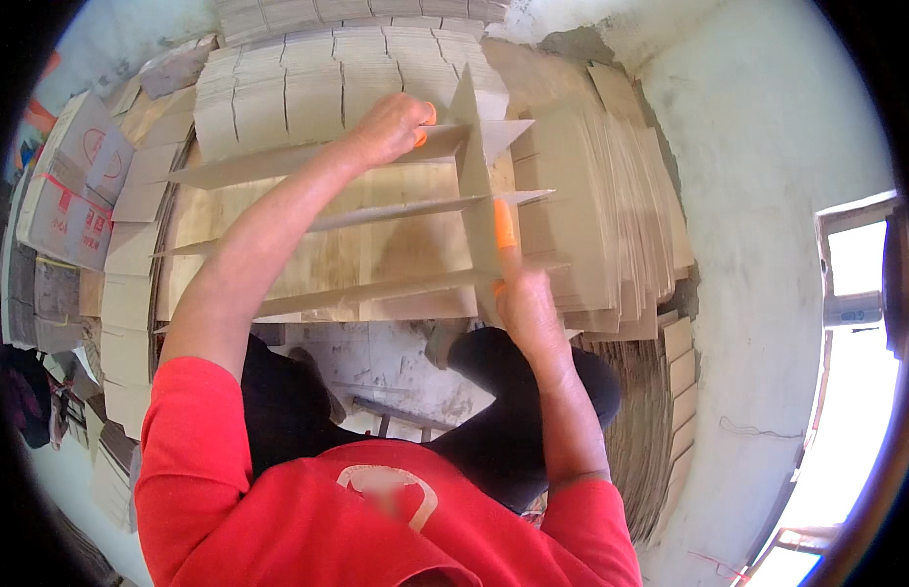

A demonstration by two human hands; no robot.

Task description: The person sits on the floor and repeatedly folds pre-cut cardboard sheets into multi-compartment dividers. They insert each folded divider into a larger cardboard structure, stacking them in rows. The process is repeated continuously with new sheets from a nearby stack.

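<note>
Three long cardboard strips stand on edge across the wooden board: a far strip, a middle strip and a near strip. A cardboard cross strip runs away from me and crosses all three near their right ends. My left hand, with orange finger covers, is closed on the far strip, just left of the crossing. At the near end of the cross strip, my right hand grips it, one orange-covered finger stretched along its side. The right hand is slightly blurred.
The wooden board lies before my knees. Stacked cardboard strips stand behind it. Flat cardboard sheets are piled to the right, beside a pale wall. A printed carton stands at the left by more cardboard pieces.
</note>
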